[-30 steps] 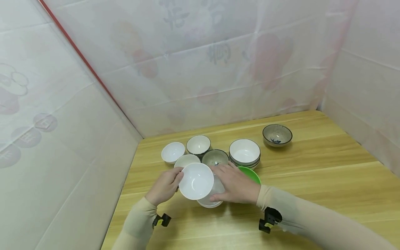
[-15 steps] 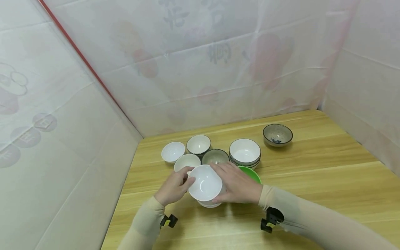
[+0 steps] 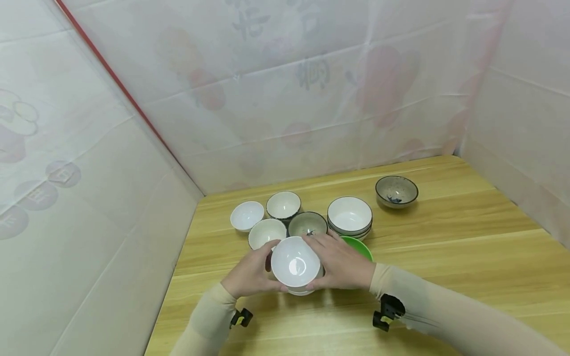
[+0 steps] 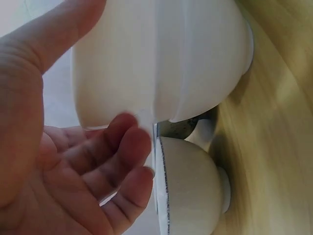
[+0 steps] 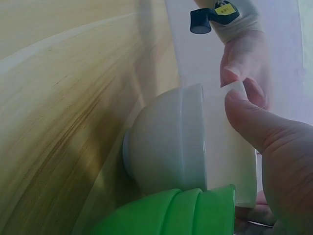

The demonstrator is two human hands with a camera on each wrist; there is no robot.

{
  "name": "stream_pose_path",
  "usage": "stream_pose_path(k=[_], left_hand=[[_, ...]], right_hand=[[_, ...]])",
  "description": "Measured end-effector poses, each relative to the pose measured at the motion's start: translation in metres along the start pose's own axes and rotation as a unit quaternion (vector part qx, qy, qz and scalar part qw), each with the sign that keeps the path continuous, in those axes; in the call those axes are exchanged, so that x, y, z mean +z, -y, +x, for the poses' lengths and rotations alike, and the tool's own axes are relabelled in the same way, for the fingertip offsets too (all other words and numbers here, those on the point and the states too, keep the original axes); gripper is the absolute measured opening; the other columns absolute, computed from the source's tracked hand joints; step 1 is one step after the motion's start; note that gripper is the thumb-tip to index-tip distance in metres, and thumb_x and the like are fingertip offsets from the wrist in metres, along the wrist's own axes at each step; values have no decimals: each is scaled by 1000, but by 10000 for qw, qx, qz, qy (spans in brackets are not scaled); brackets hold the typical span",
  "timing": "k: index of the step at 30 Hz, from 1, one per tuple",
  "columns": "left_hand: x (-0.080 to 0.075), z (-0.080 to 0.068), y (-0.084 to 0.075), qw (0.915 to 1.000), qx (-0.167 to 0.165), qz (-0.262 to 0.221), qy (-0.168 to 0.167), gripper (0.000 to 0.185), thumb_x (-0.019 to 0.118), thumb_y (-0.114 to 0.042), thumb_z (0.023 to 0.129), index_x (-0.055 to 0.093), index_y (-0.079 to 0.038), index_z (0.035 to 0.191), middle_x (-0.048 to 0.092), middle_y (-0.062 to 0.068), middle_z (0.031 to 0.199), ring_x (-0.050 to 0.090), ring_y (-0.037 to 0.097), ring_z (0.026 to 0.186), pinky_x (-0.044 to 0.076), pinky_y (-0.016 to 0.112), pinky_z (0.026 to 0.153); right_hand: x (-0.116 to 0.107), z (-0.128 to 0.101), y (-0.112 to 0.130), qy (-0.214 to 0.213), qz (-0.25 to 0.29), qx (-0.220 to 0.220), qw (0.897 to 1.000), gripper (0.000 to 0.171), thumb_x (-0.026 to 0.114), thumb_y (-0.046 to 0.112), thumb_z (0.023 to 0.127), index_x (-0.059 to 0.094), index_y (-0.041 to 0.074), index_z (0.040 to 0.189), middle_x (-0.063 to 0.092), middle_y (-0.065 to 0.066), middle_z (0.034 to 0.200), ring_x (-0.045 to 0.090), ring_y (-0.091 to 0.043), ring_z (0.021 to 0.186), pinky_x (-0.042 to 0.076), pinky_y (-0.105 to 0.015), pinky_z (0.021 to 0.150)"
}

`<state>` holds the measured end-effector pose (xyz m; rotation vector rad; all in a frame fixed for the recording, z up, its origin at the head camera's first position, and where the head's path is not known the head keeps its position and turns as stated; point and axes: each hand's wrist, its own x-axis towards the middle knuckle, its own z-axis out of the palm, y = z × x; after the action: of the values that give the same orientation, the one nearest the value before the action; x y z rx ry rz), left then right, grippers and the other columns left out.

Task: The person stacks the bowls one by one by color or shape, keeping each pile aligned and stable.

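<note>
Cupping a plain white round bowl [image 3: 295, 262] from both sides, I have it low in the middle of the head frame, sitting partly inside a second white bowl [image 3: 301, 290] that rests on the light wooden table [image 3: 445, 247]. My left hand [image 3: 251, 273] wraps its left wall, thumb over the rim and fingers curled beneath, as the left wrist view [image 4: 73, 161] shows. My right hand [image 3: 342, 262] holds the right wall, thumb pressed on the rim in the right wrist view [image 5: 274, 147]. Both hands are closed around that upper bowl, about equally near it. It is tilted, mouth turned up and toward me, not yet seated level in the lower one, so the nesting line runs straight down.

Room is tight: a bright green bowl [image 3: 359, 246] touches or nearly touches the stack under my right hand, and a cream bowl [image 3: 266, 232] sits just beyond my left fingers. Open tabletop lies toward the bottom edge.
</note>
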<state>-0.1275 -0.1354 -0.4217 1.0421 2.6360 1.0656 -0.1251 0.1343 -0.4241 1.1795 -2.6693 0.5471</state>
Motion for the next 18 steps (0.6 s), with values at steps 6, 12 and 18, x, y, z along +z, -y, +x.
stream_pose_path(k=[6, 12, 18], left_hand=[[9, 0, 4, 9977, -87, 630, -232, 104, 89, -51, 56, 45, -5, 137, 53, -1, 114, 54, 9, 95, 51, 29, 82], [17, -1, 6, 9955, -293, 883, -194, 107, 87, -56, 56, 46, -3, 139, 48, 1, 114, 52, 11, 96, 50, 27, 84], [19, -2, 4, 9957, -421, 814, -129, 107, 87, -54, 58, 44, -3, 141, 47, 2, 117, 53, 11, 98, 50, 29, 86]], right_hand=[[3, -2, -2, 82, -136, 1, 9999, 112, 67, 75, 66, 38, -2, 143, 49, -14, 138, 45, -34, 127, 25, -62, 106], [7, -3, -2, 242, -256, 92, 9993, 112, 65, 77, 66, 40, 0, 144, 50, -13, 138, 42, -32, 130, 23, -63, 107], [8, -4, -2, 429, -370, 179, 9982, 112, 63, 78, 68, 38, 2, 145, 48, -13, 141, 39, -31, 133, 22, -62, 108]])
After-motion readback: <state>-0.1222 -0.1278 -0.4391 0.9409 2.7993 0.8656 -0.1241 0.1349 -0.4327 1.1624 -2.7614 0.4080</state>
